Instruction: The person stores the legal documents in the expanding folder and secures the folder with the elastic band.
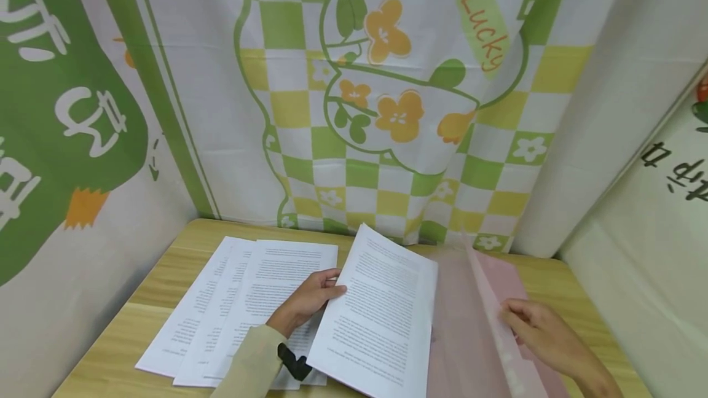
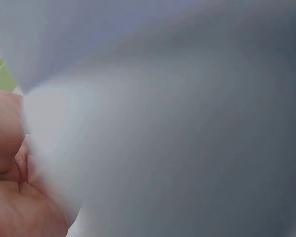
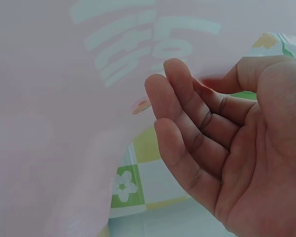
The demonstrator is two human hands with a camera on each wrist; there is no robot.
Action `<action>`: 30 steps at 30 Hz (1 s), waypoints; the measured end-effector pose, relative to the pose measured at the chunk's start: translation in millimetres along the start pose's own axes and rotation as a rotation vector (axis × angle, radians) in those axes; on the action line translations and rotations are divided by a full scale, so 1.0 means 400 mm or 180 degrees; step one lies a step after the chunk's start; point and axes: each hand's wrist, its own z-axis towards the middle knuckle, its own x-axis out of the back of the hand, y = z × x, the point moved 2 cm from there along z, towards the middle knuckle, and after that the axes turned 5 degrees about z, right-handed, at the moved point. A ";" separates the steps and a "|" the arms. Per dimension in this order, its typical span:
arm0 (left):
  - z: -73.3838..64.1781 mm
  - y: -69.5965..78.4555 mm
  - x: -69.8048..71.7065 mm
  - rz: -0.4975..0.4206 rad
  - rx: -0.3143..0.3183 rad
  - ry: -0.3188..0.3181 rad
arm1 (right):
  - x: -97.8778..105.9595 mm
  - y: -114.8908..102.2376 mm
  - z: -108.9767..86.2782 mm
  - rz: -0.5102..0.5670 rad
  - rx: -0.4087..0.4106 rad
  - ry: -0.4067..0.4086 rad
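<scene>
Between thumb and fingers, my left hand [image 1: 310, 296] holds printed sheets [image 1: 381, 318] by their left edge, tilted up off the table. In the left wrist view the paper [image 2: 163, 148] fills most of the picture, blurred, with part of the left hand [image 2: 19, 202] at the left side. A pink translucent folder [image 1: 459, 330] lies to the right of the sheets. My right hand [image 1: 544, 333] pinches the raised edge of its cover. Seen from the right wrist, the folder film [image 3: 49, 123] is see-through, and the other fingers of the right hand [image 3: 227, 143] are loosely bent.
Several overlapping printed sheets [image 1: 287, 263] lie on the left of the wooden table [image 1: 149, 312], partly under my left forearm. A patterned curtain [image 1: 387, 189] hangs at the table's back edge. More cloth hangs at both sides. A black strap [image 1: 293, 362] is on the left wrist.
</scene>
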 end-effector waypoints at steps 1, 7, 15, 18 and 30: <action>0.001 -0.001 -0.001 -0.0012 0.0002 -0.0006 | 0.000 0.000 0.000 -0.0006 -0.0004 -0.0005; 0.013 -0.005 -0.007 -0.0131 -0.0009 -0.0081 | 0.002 0.001 0.003 -0.0079 -0.0022 -0.0085; 0.022 -0.006 -0.001 -0.0125 -0.0027 -0.0087 | 0.001 0.002 0.005 -0.0112 -0.0235 -0.0077; 0.028 -0.011 -0.003 -0.0176 -0.0039 -0.0089 | 0.000 0.000 0.001 -0.0128 -0.0177 -0.0051; 0.044 -0.032 -0.019 -0.0449 0.0070 0.0009 | -0.003 0.001 -0.001 -0.0109 -0.0004 -0.0020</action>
